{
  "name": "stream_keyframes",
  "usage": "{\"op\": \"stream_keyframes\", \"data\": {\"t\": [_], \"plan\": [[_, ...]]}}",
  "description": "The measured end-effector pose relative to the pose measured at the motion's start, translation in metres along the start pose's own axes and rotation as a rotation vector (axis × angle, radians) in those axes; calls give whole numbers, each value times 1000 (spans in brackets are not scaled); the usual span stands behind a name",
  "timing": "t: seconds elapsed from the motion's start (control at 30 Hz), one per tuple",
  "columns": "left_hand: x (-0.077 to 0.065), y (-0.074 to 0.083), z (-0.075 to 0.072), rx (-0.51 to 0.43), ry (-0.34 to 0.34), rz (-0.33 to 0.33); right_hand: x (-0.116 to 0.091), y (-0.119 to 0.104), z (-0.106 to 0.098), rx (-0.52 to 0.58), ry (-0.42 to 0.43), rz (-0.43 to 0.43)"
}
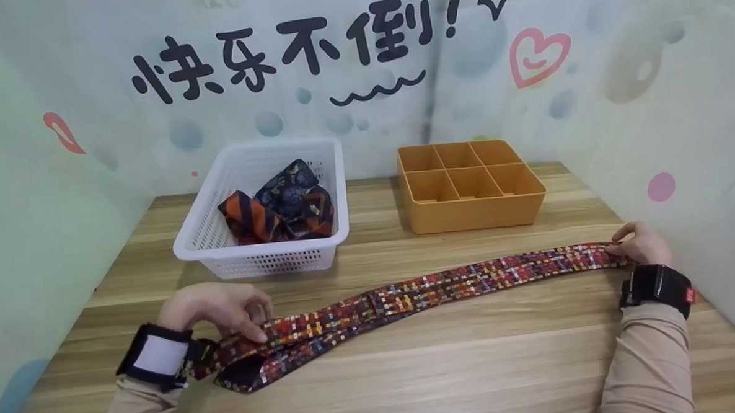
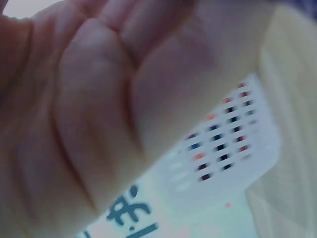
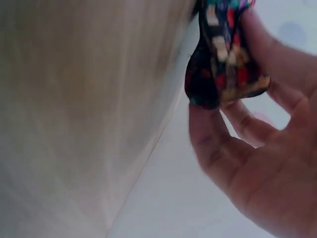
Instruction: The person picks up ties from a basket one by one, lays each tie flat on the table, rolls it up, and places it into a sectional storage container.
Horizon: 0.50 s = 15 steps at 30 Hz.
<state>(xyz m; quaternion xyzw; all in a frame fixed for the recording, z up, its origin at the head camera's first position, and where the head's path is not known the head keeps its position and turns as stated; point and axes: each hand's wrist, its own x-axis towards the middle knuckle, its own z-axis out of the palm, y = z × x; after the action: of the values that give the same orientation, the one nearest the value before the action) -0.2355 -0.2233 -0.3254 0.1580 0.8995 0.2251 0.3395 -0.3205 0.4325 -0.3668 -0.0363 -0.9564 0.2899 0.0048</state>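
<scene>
A long necktie (image 1: 408,295) with a red, yellow and black checked pattern stretches across the table, folded over itself lengthwise in layers. At its left end, my left hand (image 1: 213,303) pinches the upper layer with thumb and fingers. Beneath that hand the lower layer sags apart, showing a dark opening. My right hand (image 1: 645,247) pinches the far right end; in the right wrist view the folded tie end (image 3: 233,64) sits between thumb and fingers. In the left wrist view my palm (image 2: 94,114) covers much of the picture, hiding the grip.
A white perforated basket (image 1: 264,251) stands at the back left, holding a rolled orange-striped tie (image 1: 250,218) and a dark blue patterned tie (image 1: 289,197). To its right stands an orange box (image 1: 476,215) with several compartments. Walls border the wooden table (image 1: 474,369).
</scene>
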Motion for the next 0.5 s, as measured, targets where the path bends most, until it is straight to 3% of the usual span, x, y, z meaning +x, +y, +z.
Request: {"op": "stream_keyframes", "data": {"t": [0.13, 0.27, 0.33, 0.5], "plan": [[13, 1, 14, 105, 52, -65, -2, 1, -1, 5, 69, -20], [19, 3, 22, 246, 138, -112, -2, 3, -2, -5, 46, -60], [18, 1, 22, 258, 156, -120, -2, 3, -3, -33, 4, -81], [14, -15, 11, 171, 178, -96, 2, 2, -3, -43, -124, -68]]}}
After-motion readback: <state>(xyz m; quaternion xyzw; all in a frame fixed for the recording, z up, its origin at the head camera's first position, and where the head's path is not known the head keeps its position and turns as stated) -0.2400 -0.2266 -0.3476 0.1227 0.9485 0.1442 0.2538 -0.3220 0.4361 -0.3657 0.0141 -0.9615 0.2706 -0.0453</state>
